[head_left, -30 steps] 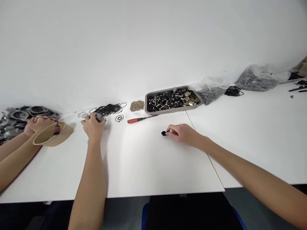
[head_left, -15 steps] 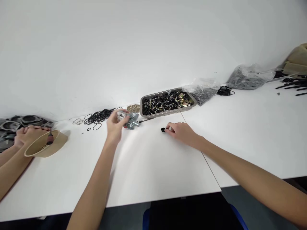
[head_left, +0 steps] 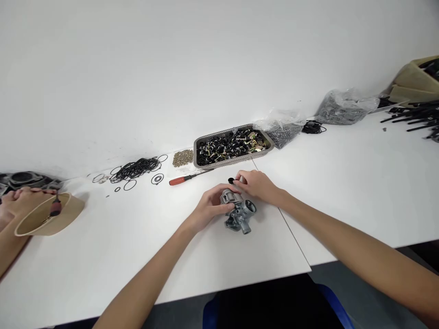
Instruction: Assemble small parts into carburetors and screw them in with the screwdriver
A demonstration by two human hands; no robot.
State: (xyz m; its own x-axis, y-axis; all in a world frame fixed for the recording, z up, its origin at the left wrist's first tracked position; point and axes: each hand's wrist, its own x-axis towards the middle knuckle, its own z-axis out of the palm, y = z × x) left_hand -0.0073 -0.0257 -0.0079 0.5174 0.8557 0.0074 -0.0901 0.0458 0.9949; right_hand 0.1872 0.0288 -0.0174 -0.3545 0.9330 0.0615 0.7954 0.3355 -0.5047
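Note:
My left hand (head_left: pixel 208 208) grips a grey cast-metal part (head_left: pixel 239 213) that rests on the white table (head_left: pixel 144 256) in front of me. My right hand (head_left: pixel 258 184) sits just behind the part and pinches a small black piece (head_left: pixel 231 181) at its fingertips, close above the part's top opening. A red-handled screwdriver (head_left: pixel 187 177) lies a little to the left, beyond my left hand.
A grey tray (head_left: pixel 202 163) of black and brass small parts stands against the wall, with a pile of brass bits (head_left: pixel 182 157) and black O-rings (head_left: pixel 135 168) to its left. Plastic bags (head_left: pixel 345 107) lie at right. Another person's hands (head_left: pixel 18 201) hold a tan bowl (head_left: pixel 48 215) at far left.
My left hand carried the metal part from the O-rings at left across to the middle, setting it down by my right hand. The right hand lifted the black piece slightly.

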